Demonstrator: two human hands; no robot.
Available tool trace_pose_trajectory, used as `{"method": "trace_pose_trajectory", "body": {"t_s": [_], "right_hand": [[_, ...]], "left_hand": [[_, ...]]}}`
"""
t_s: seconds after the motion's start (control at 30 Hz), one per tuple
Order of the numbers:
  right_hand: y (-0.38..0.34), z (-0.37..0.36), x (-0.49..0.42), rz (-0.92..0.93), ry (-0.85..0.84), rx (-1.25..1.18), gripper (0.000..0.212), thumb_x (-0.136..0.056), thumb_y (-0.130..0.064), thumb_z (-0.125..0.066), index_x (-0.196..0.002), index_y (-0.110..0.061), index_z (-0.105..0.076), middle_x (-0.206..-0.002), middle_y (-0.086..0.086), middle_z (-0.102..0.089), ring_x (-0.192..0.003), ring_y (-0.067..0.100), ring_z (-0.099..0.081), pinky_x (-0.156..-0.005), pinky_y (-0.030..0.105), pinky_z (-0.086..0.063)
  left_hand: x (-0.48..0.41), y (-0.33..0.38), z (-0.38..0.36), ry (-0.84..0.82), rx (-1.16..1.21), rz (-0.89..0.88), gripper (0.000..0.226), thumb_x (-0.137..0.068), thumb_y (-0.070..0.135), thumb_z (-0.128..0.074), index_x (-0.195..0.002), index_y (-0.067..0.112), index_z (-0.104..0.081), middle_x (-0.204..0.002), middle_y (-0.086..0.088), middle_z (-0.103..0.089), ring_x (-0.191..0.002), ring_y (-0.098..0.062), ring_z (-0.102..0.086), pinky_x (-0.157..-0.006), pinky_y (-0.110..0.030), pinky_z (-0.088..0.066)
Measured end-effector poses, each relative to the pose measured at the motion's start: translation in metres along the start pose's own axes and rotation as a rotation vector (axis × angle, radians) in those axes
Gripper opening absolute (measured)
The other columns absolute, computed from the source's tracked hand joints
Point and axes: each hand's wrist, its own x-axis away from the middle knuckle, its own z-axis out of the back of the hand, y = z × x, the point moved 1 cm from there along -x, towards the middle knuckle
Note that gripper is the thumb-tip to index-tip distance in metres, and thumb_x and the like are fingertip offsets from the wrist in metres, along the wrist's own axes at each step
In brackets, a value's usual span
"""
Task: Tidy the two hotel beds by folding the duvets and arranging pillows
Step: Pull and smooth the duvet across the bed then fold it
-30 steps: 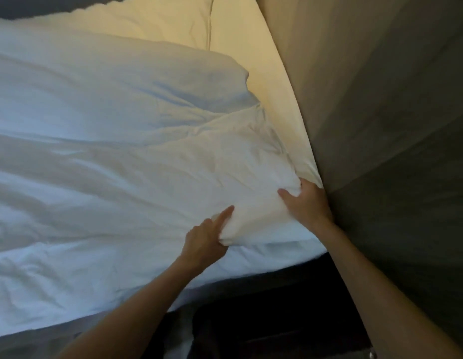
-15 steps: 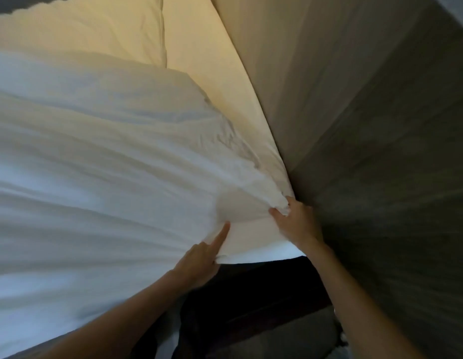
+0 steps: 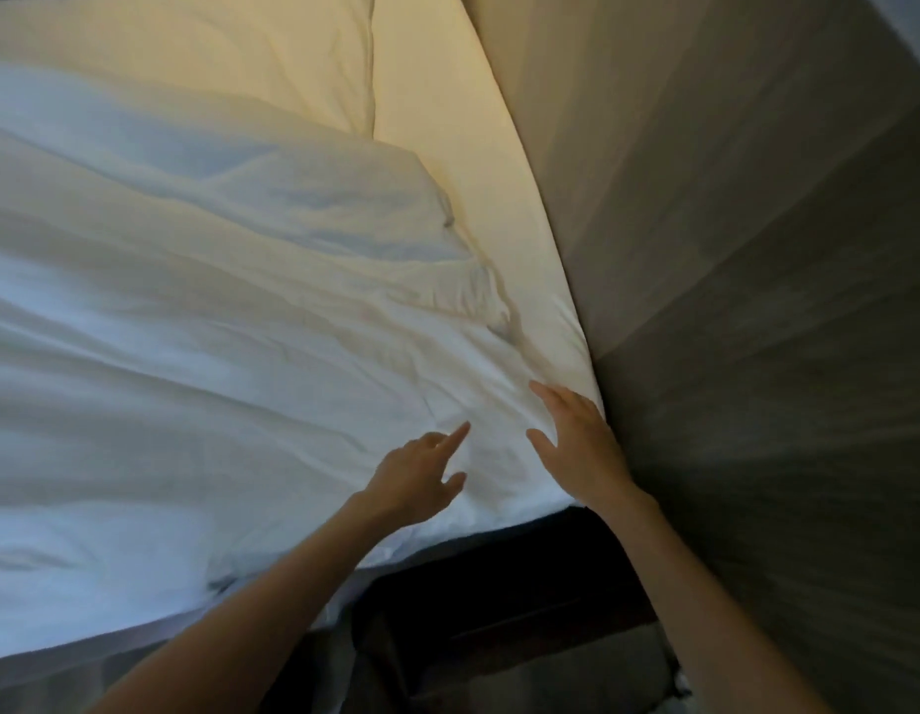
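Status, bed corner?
Both open, gripping nothing: left hand, right hand. Rumpled duvet, its corner lying by them. Bare wall close on the right.

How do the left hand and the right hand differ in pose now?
The left hand points one finger forward, the others bent; the right hand has straight, spread fingers. The right hand is beside the wall; the left hand is farther from it. Both are over the duvet, gripping nothing.

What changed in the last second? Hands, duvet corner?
Both let go: the left hand and right hand released the duvet corner they had lifted, and it dropped flat at the bed's edge. Both hands are now open over the fabric. Pillow and wall unchanged.
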Motion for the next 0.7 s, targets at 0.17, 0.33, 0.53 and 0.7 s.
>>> {"method": "trace_pose_trajectory", "body": {"t_s": [0.17,0.33,0.53,0.7], "right_hand": [[-0.064,0.024,0.024,0.171,0.129,0.091,0.054,-0.096,-0.031,-0.054,-0.147,-0.025,-0.037,-0.152,-0.001,-0.036,-0.139,0.019,-0.031,-0.115,0.040,-0.026],[-0.150,0.031,0.046,0.313,0.118,0.215,0.052,-0.099,-0.035,-0.049,-0.149,-0.031,-0.032,-0.156,-0.007,-0.027,-0.144,0.018,-0.022,-0.119,0.038,-0.018],[-0.286,0.001,0.085,0.523,0.101,0.344,0.053,-0.100,-0.034,-0.047,-0.149,-0.031,-0.031,-0.156,-0.005,-0.028,-0.145,0.020,-0.021,-0.120,0.041,-0.016],[-0.408,-0.065,0.138,0.658,0.066,0.384,0.055,-0.099,-0.046,-0.042,-0.150,-0.035,-0.024,-0.159,-0.008,-0.022,-0.147,0.018,-0.016,-0.121,0.040,-0.011]], "left_hand": [[0.059,-0.029,0.068,0.263,-0.061,0.019,0.068,-0.100,0.045,-0.038,-0.155,0.029,-0.001,-0.158,-0.004,-0.023,-0.146,-0.025,-0.020,-0.117,-0.041,-0.023],[0.147,-0.070,0.104,0.453,-0.142,0.114,0.065,-0.101,0.048,-0.032,-0.154,0.032,0.002,-0.163,-0.001,-0.003,-0.149,-0.027,0.003,-0.120,-0.045,-0.006],[0.289,-0.162,0.103,0.707,-0.180,0.274,0.063,-0.096,0.049,-0.041,-0.153,0.025,-0.025,-0.161,-0.007,-0.004,-0.146,-0.035,0.007,-0.115,-0.055,-0.005],[0.437,-0.255,0.076,0.816,-0.151,0.444,0.066,-0.091,0.052,-0.032,-0.150,0.024,-0.032,-0.159,-0.009,-0.017,-0.145,-0.038,-0.009,-0.111,-0.059,-0.016]]}}
